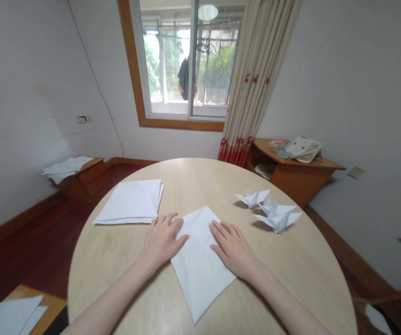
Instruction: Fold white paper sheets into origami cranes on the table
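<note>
A white sheet of paper (198, 270) lies flat on the round table in front of me, turned so that one corner points toward me. Faint crease lines cross its surface. My left hand (163, 237) rests along its left edge, fingers spread and the thumb on the paper. On the right edge lies my right hand (233, 246), palm down, with its fingers stretched out over the sheet. Neither hand grasps anything. To the right stand folded paper cranes (279, 222) in a close group, partly overlapping in view.
A stack of white paper (130, 200) sits on the left of the pale wooden table (193, 177). Beyond it are a low cabinet (92, 177) with papers and a corner desk (298, 179) holding a cloth bag (303, 149). More sheets (10, 316) lie at lower left.
</note>
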### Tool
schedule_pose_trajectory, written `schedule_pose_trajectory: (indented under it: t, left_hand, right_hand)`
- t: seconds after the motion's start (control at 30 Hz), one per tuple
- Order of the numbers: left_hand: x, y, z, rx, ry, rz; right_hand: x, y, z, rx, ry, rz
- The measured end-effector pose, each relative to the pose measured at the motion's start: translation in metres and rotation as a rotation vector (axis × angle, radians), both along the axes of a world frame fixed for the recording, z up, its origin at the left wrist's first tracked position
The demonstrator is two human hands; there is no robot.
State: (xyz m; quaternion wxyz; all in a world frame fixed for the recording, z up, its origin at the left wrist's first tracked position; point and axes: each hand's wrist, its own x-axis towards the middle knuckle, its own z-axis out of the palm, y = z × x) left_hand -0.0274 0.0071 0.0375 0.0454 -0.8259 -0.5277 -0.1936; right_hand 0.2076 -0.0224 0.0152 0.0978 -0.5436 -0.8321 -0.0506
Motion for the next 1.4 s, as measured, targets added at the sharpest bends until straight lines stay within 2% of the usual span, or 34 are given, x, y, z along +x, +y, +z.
schedule_pose_trajectory:
  t: [0.13, 0.23, 0.47, 0.67, 0.8, 1.0, 1.2, 1.4]
  left_hand:
    - [0.0, -0.001, 0.002, -0.08, 0.024, 0.037]
    - [0.001, -0.001, 0.002, -0.131, 0.044, 0.055]
    - [-0.001, 0.003, -0.009, -0.136, 0.056, 0.036]
    - [-0.001, 0.009, -0.019, -0.065, -0.005, -0.039]
    - [0.003, 0.01, -0.02, -0.093, -0.022, -0.048]
    - [0.004, 0.012, -0.031, -0.157, -0.167, -0.152]
    - [0.002, 0.016, -0.04, -0.209, -0.4, -0.328]
    - [0.002, 0.015, -0.038, -0.264, -0.487, -0.343]
  right_hand:
    - [0.002, 0.002, -0.002, -0.07, -0.026, -0.099]
    - [0.005, 0.004, -0.005, -0.095, -0.016, -0.122]
    - [0.013, 0.012, -0.014, -0.057, 0.057, -0.036]
    - [0.015, 0.015, -0.008, -0.039, 0.125, 0.01]
    - [0.016, 0.018, -0.009, -0.031, 0.156, 0.019]
    - [0.017, 0.024, -0.015, -0.077, 0.231, -0.036]
    - [0.019, 0.026, -0.017, -0.047, 0.289, -0.003]
    - [0.018, 0.026, -0.017, -0.01, 0.342, 0.033]
